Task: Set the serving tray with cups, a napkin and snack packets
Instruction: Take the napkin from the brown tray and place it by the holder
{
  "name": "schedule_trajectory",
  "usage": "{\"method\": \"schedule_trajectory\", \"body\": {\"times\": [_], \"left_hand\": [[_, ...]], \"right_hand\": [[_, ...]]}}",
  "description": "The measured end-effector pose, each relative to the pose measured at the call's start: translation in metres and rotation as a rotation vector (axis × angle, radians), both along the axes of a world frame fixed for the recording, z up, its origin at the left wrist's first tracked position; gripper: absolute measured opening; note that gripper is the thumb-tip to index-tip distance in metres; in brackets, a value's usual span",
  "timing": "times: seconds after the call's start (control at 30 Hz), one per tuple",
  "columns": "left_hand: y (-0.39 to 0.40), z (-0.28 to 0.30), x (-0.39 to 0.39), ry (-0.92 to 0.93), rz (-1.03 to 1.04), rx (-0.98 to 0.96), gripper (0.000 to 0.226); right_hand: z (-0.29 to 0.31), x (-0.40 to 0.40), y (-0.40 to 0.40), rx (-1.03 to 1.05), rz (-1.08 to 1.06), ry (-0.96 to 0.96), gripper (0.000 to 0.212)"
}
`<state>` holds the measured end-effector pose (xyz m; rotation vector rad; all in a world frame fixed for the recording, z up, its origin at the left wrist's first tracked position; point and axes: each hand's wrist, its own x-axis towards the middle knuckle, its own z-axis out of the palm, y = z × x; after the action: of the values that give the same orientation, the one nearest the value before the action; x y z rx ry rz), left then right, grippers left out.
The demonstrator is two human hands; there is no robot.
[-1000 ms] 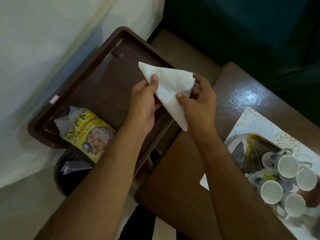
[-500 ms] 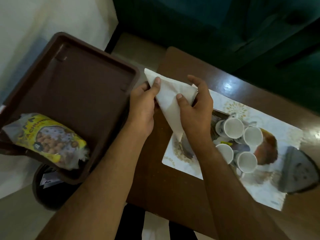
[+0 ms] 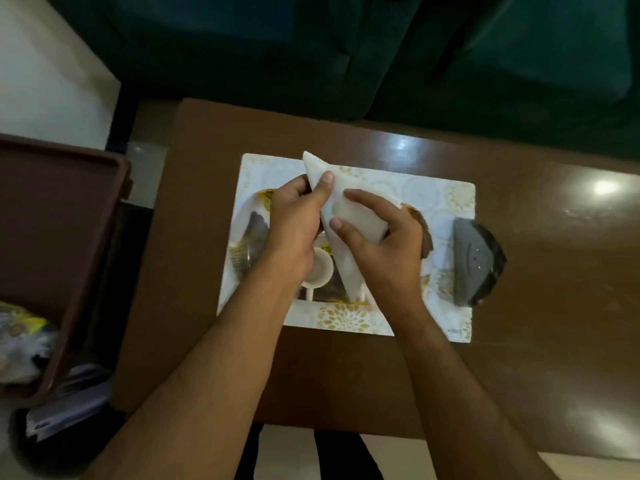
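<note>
The folded white napkin (image 3: 341, 233) hangs above the patterned placemat (image 3: 446, 195), pinched by both hands: the left hand (image 3: 294, 223) at its upper edge, the right hand (image 3: 377, 237) curled round its side. Beneath it sits a white cup (image 3: 320, 270) (partly hidden). Left of the placemat, the brown tray (image 3: 69, 220) holds a snack packet (image 3: 20, 341).

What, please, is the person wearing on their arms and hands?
Nothing shows on either: the left hand and right hand are bare, with no gloves, rings or watch visible. Both forearms are bare to the frame's bottom edge, with no sleeves in view.
</note>
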<state>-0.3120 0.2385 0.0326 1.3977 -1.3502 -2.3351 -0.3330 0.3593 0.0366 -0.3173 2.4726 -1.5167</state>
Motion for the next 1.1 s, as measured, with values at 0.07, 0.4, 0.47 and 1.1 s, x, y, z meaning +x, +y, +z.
{"method": "schedule_trajectory", "body": {"times": [0.07,0.4,0.47,1.1], "left_hand": [[0.025,-0.001,-0.015,-0.002,-0.043,-0.014,0.020],[0.126,-0.003,-0.075,0.097,-0.268,0.036,0.021],[0.138,-0.007,-0.087,0.096,-0.363,-0.034,0.024],[0.151,-0.050,-0.139,0.103,-0.976,-0.769,0.032]], "right_hand": [[-0.002,-0.007,0.026,0.015,0.021,0.012,0.042],[-0.006,-0.038,0.129,0.150,-0.230,0.170,0.049],[-0.003,-0.042,0.144,0.227,-0.260,0.206,0.051],[-0.025,-0.044,0.184,0.540,-0.202,0.311,0.056]]}}
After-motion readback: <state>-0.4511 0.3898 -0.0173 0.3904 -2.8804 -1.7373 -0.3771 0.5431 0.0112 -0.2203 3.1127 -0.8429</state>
